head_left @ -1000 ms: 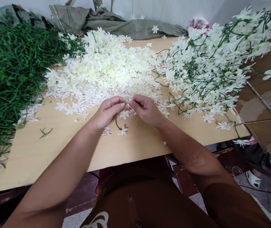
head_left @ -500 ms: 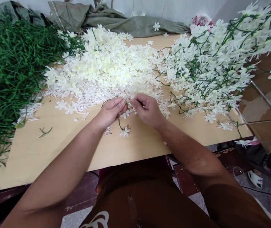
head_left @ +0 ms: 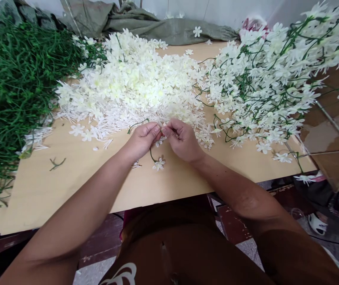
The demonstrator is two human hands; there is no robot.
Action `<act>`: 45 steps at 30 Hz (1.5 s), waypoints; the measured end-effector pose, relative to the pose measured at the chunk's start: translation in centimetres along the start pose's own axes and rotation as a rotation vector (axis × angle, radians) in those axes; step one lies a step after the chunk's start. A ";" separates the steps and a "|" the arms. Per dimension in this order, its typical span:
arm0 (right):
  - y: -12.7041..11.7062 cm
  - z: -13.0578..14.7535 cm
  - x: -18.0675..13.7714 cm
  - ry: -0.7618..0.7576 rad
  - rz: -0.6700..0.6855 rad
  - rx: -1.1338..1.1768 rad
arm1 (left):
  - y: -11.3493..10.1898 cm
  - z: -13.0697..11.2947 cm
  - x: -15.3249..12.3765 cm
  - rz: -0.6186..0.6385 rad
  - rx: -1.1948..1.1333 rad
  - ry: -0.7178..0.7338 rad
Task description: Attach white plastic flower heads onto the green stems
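Note:
My left hand (head_left: 141,140) pinches a thin green stem (head_left: 152,155) that hangs down to a white flower (head_left: 159,164) on the wooden table (head_left: 68,186); another end of the stem curls out to the left of the fingers. My right hand (head_left: 183,139) meets it fingertip to fingertip, pinching a small white flower against the stem. Both hands rest at the near edge of the big pile of loose white flowers (head_left: 134,85).
A heap of bare green stems (head_left: 15,91) covers the table's left side. Finished stems with white flowers (head_left: 270,79) lie piled at the right, over a metal frame (head_left: 332,130). Grey-green cloth (head_left: 145,23) lies along the back. A loose green sprig (head_left: 57,163) lies near the left.
Both hands have stayed together, shifting slightly up and right. The stem's curled end now sticks out to the left of my left hand, and the hanging flower has moved a little right.

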State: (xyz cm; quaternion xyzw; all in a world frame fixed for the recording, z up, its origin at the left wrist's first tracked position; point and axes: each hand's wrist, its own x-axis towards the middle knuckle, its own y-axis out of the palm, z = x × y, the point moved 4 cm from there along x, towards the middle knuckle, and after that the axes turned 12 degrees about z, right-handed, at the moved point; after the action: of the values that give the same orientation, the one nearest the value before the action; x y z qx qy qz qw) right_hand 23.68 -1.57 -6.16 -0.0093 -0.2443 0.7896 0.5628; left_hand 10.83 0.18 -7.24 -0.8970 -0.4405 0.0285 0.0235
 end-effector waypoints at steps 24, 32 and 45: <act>0.6 -1.1 0.8 0.178 0.288 0.277 | 0.5 -0.4 -0.2 0.078 -0.101 0.083; 0.0 -1.2 1.0 0.129 0.304 0.391 | 0.5 -0.5 0.0 0.084 -0.207 -0.021; -1.1 -1.1 1.0 0.156 0.281 0.328 | 0.2 -0.1 -0.1 0.041 -0.162 -0.108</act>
State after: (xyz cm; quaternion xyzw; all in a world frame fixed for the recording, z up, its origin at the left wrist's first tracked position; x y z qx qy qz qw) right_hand 24.65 -0.02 -6.42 -0.0126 -0.0647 0.8862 0.4585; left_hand 10.88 -0.04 -7.10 -0.9021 -0.4233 0.0415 -0.0735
